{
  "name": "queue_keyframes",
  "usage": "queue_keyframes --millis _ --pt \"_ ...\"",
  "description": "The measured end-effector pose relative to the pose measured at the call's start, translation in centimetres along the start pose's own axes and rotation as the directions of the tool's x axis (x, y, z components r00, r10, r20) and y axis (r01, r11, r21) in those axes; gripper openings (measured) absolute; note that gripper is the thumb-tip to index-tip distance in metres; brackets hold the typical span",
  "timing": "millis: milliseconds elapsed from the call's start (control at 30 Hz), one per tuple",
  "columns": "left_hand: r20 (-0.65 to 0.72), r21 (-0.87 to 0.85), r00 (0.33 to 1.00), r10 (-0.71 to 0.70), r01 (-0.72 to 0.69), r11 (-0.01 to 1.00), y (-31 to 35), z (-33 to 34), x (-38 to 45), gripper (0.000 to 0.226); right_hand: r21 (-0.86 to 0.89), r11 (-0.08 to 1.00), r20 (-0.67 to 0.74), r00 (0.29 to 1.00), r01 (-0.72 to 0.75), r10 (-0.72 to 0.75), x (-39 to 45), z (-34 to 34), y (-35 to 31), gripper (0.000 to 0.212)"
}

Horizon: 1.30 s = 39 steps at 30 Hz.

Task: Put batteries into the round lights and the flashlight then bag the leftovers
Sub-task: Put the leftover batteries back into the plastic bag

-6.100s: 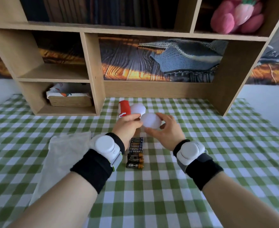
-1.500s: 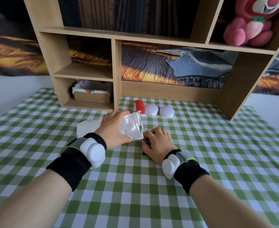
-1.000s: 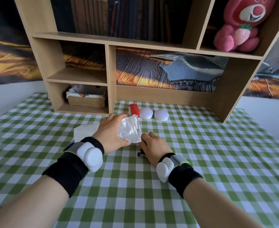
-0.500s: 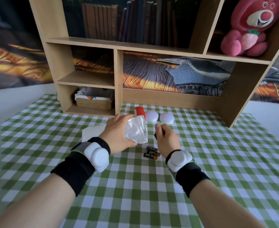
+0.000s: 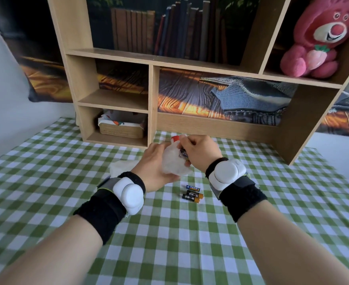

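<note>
At frame centre, above the table (image 5: 190, 254): clear plastic bag (image 5: 172, 161) gripped by left hand (image 5: 156, 167); batteries (image 5: 183, 154) pinched by right hand (image 5: 200, 152) fingers, entering bag. Three loose batteries (image 5: 192, 194) unbagged below. Flashlight (image 5: 175, 138) mostly hidden; bagging judged partly done.

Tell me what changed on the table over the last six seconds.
The left hand picked up the clear bag and holds it open. The right hand took batteries from the row and is pushing them into the bag. Three batteries remain on the checked cloth. The shelf is unchanged.
</note>
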<state>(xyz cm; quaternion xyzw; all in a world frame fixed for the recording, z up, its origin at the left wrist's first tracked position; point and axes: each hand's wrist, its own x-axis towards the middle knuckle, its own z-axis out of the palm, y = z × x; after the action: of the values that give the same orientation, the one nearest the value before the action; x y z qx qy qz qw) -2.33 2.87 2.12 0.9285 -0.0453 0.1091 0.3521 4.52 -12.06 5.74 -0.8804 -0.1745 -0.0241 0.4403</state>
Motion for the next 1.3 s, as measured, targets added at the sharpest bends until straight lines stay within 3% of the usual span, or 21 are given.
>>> queue_keyframes --millis 100,200,400,567,667,767,900,1033,1133,1300 --pt "0.027 0.012 0.999 0.017 -0.017 1.000 -0.2 0.3 0.0 0.069 -0.053 0.996 0.069 0.995 -0.071 0.074 -0.1 0.1 -0.8 0.044" --pt "0.024 0.006 1.000 -0.002 0.001 1.000 -0.8 0.5 0.0 0.066 -0.053 0.990 0.134 0.982 -0.128 0.134 -0.1 0.5 -1.5 0.047" --pt "-0.001 -0.024 1.000 0.018 -0.018 1.000 -0.5 0.2 -0.4 0.064 0.178 0.961 0.191 0.966 -0.211 0.176 -0.3 0.4 -1.8 0.046" --pt "-0.033 -0.051 0.999 -0.014 0.012 0.999 -0.8 -0.2 -0.3 0.077 0.293 0.949 0.027 0.993 -0.119 0.117 -0.7 -0.4 -0.8 0.046" --pt "-0.052 -0.015 0.998 -0.037 0.037 0.999 -0.9 -0.4 -0.2 0.091 0.222 0.972 -0.079 0.992 -0.075 0.095 -0.9 -0.8 1.2 0.044" --pt "-0.040 0.037 0.999 -0.034 0.036 0.999 -0.8 -0.4 0.1 0.099 0.148 0.984 -0.084 0.990 -0.098 0.112 -1.5 -1.1 3.5 0.040" --pt "0.008 0.088 0.998 -0.062 0.061 0.994 -0.8 0.1 0.4 0.110 -0.066 0.997 0.038 0.998 -0.051 0.054 -2.9 -0.7 6.6 0.027" --pt "0.057 0.130 0.995 -0.077 0.070 0.989 -1.0 0.9 0.5 0.111 -0.322 0.945 0.214 0.977 0.063 0.007 -4.0 0.5 8.9 0.056" --pt "0.053 0.135 0.996 -0.073 0.065 0.989 -0.9 1.1 0.4 0.110 -0.481 0.863 0.270 0.962 0.157 -0.024 -4.8 1.7 9.7 0.070" --pt "0.045 0.138 0.996 -0.073 0.066 0.988 -0.8 1.0 0.4 0.110 -0.511 0.827 0.321 0.944 0.235 -0.069 -4.9 2.3 10.1 0.059"
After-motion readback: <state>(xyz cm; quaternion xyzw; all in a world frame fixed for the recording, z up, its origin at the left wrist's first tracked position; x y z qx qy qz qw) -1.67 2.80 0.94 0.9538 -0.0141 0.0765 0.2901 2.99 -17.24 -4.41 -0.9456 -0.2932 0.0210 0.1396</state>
